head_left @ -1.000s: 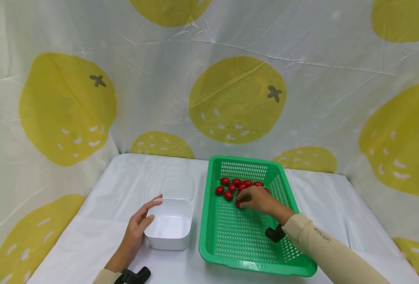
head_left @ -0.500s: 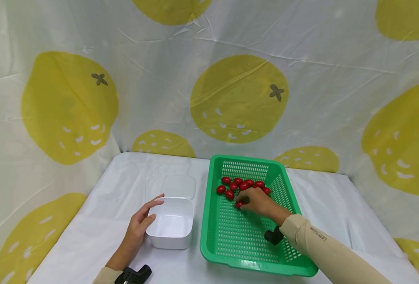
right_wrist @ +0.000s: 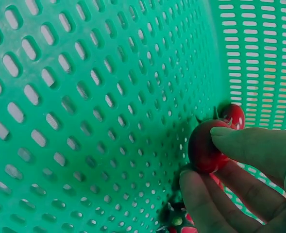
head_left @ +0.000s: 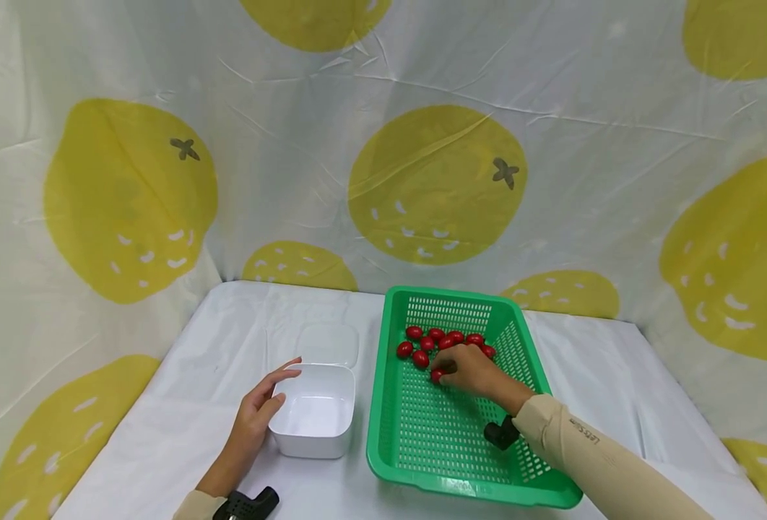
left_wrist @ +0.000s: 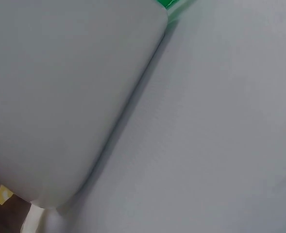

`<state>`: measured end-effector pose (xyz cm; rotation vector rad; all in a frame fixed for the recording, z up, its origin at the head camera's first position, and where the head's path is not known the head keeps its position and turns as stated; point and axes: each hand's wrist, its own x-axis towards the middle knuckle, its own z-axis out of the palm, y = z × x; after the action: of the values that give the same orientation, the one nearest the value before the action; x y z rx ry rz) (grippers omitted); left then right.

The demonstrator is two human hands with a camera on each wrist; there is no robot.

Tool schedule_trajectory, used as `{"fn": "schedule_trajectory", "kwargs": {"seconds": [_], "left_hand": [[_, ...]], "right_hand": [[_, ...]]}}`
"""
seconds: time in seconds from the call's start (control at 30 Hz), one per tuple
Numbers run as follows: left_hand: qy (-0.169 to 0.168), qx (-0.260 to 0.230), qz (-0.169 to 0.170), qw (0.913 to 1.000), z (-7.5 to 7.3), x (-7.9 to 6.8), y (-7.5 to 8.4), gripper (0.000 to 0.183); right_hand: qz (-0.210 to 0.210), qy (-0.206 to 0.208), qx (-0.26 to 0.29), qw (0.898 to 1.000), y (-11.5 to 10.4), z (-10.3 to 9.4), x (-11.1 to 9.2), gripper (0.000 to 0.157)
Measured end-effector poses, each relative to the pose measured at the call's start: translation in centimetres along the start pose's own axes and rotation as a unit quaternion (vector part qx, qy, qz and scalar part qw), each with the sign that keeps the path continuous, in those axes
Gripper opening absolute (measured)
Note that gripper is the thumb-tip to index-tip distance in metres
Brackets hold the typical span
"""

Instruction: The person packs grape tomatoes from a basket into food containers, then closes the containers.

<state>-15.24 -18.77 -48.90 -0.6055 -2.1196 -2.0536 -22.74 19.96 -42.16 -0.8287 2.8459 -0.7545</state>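
My right hand point(head_left: 469, 368) is down inside the green basket point(head_left: 445, 491), pinching a red cherry tomato point(right_wrist: 207, 145) between thumb and fingertips. Green sepals show at its top in the right wrist view. Just beyond the hand, several more cherry tomatoes point(head_left: 420, 358) lie grouped toward the basket's far end. At the left, my left hand point(head_left: 253, 412) holds a white square container point(head_left: 312, 446) by its left side, thumb over the rim and fingers along the outside. No tomatoes show inside it. The left wrist view shows only the container's outer wall point(left_wrist: 70, 87) close up.
A translucent lid point(head_left: 327, 344) lies flat on the white tablecloth point(head_left: 195, 404) behind the container. The basket stands close to the container's right, its slotted walls rising around the right hand. A lemon-print curtain point(head_left: 279, 159) hangs behind the table.
The right hand keeps its place in the basket with only slight finger movement around the cherry tomato. The left hand and container stay put; the head view shifts slightly.
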Motion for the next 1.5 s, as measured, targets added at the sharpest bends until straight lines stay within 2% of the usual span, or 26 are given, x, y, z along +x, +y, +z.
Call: {"fn": "schedule_trajectory", "kwargs": {"seconds": [0.2, 0.37, 0.63, 1.0, 1.3, 1.5], "left_hand": [[0.004, 0.008, 0.003, 1.0000, 0.1, 0.1, 0.1, 0.034], [0.001, 0.010, 0.007, 0.9999, 0.1, 0.0, 0.2, 0.034], [0.002, 0.018, 0.009, 0.9998, 0.1, 0.0, 0.1, 0.035], [0.007, 0.024, 0.018, 0.9995, 0.1, -0.1, 0.1, 0.033], [0.004, 0.023, 0.029, 0.9993, 0.2, 0.2, 0.1, 0.033], [0.011, 0.023, 0.026, 0.9993, 0.2, 0.0, 0.4, 0.033]], "right_hand": [[-0.022, 0.005, 0.012, 1.000, -0.5, -0.4, -0.2, 0.019], [-0.021, 0.005, 0.027, 0.999, -1.2, -0.6, -0.4, 0.021], [-0.041, 0.025, 0.060, 0.997, -2.7, -1.3, -0.3, 0.023], [-0.035, 0.042, 0.088, 0.995, -5.3, -2.1, 0.0, 0.025], [-0.049, 0.056, 0.138, 0.988, -7.0, -1.6, 0.1, 0.028], [-0.079, 0.062, 0.158, 0.982, -8.2, -0.8, 0.5, 0.026]]}}
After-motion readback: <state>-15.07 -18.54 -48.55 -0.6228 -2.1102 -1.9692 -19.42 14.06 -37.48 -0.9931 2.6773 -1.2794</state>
